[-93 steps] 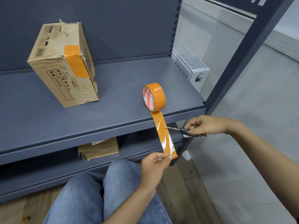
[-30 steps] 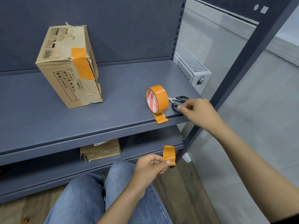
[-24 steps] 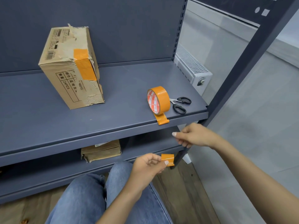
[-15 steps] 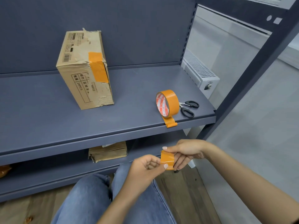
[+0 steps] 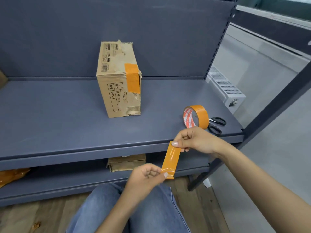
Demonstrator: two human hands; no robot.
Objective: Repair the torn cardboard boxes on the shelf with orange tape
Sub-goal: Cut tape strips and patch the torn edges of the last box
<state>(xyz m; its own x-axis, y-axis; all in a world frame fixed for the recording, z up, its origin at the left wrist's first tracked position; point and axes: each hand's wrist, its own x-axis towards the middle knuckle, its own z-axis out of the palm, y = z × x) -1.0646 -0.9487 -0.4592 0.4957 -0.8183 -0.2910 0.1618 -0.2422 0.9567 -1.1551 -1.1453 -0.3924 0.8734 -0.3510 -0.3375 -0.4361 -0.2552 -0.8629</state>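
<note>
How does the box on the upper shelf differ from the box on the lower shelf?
The upper box stands tall in plain view; the lower box lies low, half hidden under the shelf. The upper box carries an orange tape patch; the lower box shows none. Both are worn brown cardboard.

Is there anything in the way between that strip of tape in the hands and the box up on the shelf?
Nothing visible. The tape strip is stretched between both hands, and the shelf is bare between it and the box. The roll and scissors lie off to the right.

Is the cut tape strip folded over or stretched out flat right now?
Stretched out. The tape strip runs straight between the right hand pinching its top end and the left hand pinching its bottom end.
</note>
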